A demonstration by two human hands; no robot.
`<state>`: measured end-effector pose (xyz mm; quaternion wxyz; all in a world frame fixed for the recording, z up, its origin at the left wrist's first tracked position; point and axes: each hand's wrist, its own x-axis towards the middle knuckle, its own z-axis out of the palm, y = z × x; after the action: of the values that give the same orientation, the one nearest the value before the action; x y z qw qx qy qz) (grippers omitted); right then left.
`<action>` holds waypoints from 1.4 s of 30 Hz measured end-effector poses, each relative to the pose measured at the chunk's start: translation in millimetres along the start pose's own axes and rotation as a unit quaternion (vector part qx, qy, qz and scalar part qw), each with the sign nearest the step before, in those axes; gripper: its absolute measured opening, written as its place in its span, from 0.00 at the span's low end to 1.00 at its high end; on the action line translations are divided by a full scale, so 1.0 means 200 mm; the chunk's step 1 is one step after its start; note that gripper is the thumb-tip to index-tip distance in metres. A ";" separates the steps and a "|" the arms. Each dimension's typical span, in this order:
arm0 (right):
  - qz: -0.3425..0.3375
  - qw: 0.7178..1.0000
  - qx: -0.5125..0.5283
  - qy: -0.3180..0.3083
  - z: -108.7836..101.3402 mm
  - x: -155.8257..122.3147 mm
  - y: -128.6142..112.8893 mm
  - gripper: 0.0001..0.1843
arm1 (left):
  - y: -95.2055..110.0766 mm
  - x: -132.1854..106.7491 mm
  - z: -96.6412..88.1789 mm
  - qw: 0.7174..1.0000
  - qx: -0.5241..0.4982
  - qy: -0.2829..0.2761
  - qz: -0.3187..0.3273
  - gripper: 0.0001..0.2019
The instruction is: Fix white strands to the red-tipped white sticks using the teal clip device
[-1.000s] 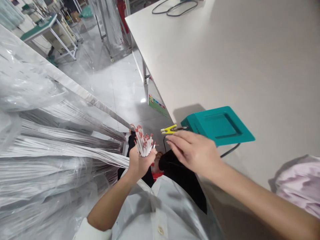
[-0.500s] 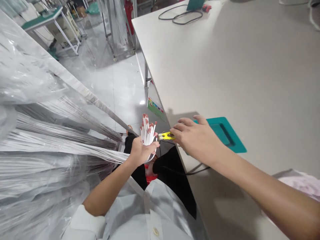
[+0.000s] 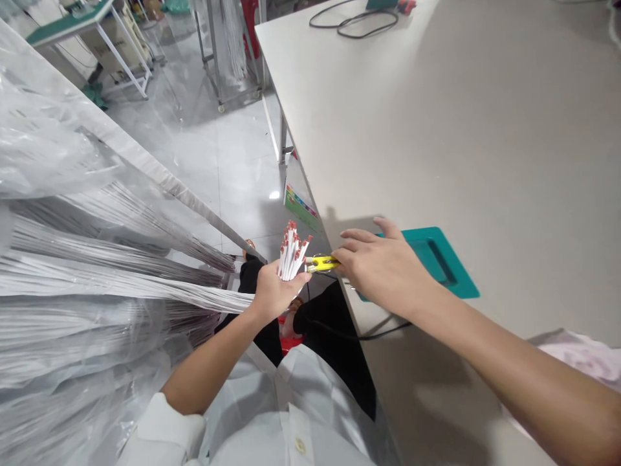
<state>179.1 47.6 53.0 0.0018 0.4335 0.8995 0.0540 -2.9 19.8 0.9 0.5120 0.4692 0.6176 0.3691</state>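
My left hand (image 3: 275, 291) is closed round a bundle of white cords (image 3: 291, 262) with reddish-brown tips standing up above the fist. The cords trail away to the left from the hand. My right hand (image 3: 371, 259) pinches a small yellow tool (image 3: 323, 263) that looks like thread snips. Its far end touches or lies very close to the right side of the bundle; I cannot tell which. Beneath my right hand a green tray (image 3: 463, 281) rests on the table, partly covered by it. The right thumb is mostly hidden.
A large pale table (image 3: 460, 129) spans the right side. To the left, many white cords (image 3: 121, 278) hang with plastic sheeting (image 3: 43, 129) beside a slanted rail (image 3: 179, 191). A black cable (image 3: 373, 26) lies at the far edge; pinkish cloth (image 3: 577, 356) sits at right.
The cord bundle in my left hand has shifted slightly right and tilted, bringing its tips closer to the yellow tool. My right hand has barely moved.
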 end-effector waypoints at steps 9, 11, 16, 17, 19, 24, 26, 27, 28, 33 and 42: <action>0.001 1.000 0.006 0.008 0.00 0.00 0.00 0.13 | 0.03 0.00 -0.01 0.995 -0.073 -0.042 -0.049 0.19; 0.007 1.000 0.010 -0.005 -0.01 0.00 0.00 0.10 | 0.02 0.00 0.00 0.992 -0.100 -0.043 -0.057 0.19; 0.027 0.999 0.013 -0.025 -0.02 0.00 -0.01 0.08 | 0.01 0.00 0.01 0.991 -0.112 -0.035 -0.057 0.17; 0.029 0.999 0.013 -0.022 -0.01 0.00 -0.01 0.11 | 0.02 0.00 0.01 0.992 -0.112 -0.033 -0.057 0.17; 0.031 0.999 0.012 -0.014 0.01 -0.01 -0.02 0.16 | 0.02 0.00 0.00 0.991 -0.113 -0.030 -0.059 0.17; 0.033 0.999 0.025 -0.009 0.04 -0.01 0.00 0.21 | 0.03 -0.01 -0.02 0.990 -0.124 -0.028 -0.064 0.19; 0.027 0.999 0.039 -0.007 0.04 0.00 0.02 0.21 | 0.03 -0.01 -0.03 0.990 -0.124 -0.025 -0.066 0.19; 0.022 0.999 0.049 0.002 0.04 -0.01 0.02 0.22 | 0.03 -0.02 -0.04 0.990 -0.122 -0.022 -0.070 0.19; 0.016 0.998 0.062 0.019 0.03 -0.01 0.01 0.23 | 0.04 -0.02 -0.05 0.990 -0.119 -0.019 -0.074 0.19; 0.046 0.952 0.210 0.220 0.00 -0.05 -0.13 0.13 | 0.12 -0.08 -0.11 0.991 -0.109 -0.005 -0.079 0.19; 0.184 0.637 0.744 0.089 0.07 0.00 -0.40 0.10 | 0.18 -0.19 -0.18 0.983 -0.140 -0.087 -0.082 0.24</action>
<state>118.1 0.1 30.7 -0.4111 0.4380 0.5332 -0.5957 -30.0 -6.2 52.5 0.6526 0.3710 0.5497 0.3665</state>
